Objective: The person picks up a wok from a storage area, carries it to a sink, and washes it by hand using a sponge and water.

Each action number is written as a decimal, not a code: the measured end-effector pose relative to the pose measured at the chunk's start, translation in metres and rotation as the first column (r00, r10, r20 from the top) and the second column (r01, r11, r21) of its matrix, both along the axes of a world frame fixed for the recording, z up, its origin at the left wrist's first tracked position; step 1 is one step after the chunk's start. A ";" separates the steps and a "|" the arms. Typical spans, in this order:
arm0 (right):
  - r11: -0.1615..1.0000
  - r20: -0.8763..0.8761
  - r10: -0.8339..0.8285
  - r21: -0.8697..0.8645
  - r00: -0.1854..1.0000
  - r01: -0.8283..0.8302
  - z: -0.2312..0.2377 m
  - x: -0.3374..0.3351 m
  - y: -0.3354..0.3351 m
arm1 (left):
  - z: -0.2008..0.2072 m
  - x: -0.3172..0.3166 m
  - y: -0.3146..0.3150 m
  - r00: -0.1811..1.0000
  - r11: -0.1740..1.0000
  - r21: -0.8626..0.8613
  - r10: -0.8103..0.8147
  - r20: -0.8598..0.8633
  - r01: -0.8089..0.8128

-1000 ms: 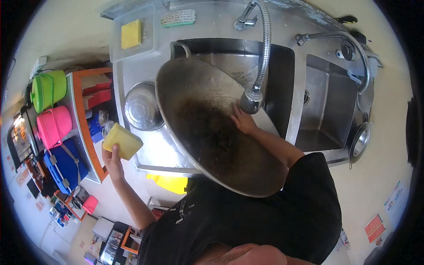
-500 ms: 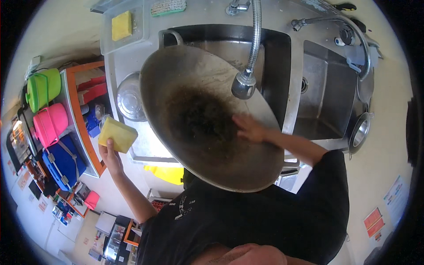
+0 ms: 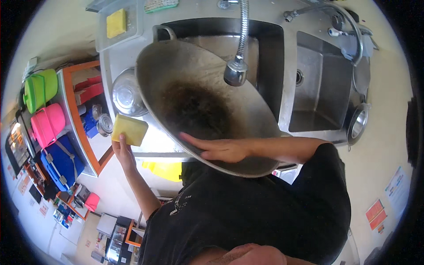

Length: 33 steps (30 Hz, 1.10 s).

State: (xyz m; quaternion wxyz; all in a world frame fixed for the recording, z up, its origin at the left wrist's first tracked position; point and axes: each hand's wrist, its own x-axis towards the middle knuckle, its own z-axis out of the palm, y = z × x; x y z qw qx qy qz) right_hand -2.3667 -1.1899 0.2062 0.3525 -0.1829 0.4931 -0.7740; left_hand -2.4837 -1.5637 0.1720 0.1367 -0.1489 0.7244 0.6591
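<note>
A large grey wok [image 3: 251, 110] with loop handles rests tilted across the front of the steel sink [image 3: 269, 66], its bottom stained dark brown. My left hand [image 3: 123, 152] holds up a yellow sponge [image 3: 130, 130] to the left of the wok, thumb on its face. My right hand [image 3: 223, 150] lies over the near inner side of the wok, fingers stretched toward the left and nothing in them. Above the wok hangs a spray faucet head [image 3: 235, 73] on a flexible metal hose; no water shows from it.
A second, smaller sink [image 3: 316, 99] lies to the right, with a metal strainer [image 3: 358, 126] beyond it. Left of the wok stand a metal pot [image 3: 126, 92] and a clear tray [image 3: 137, 33] holding another yellow sponge [image 3: 116, 23]. An orange-edged shelf [image 3: 75, 115] stands farther left.
My right hand has moved from the middle of the wok to its near left side. My left hand has brought the sponge slightly closer to the wok. The view has shifted a little.
</note>
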 end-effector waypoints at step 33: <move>0.996 0.641 -0.040 -0.033 0.767 0.080 -0.105 0.061 0.074 | -0.087 0.204 0.091 0.945 0.945 -0.092 0.302 -0.125 -0.314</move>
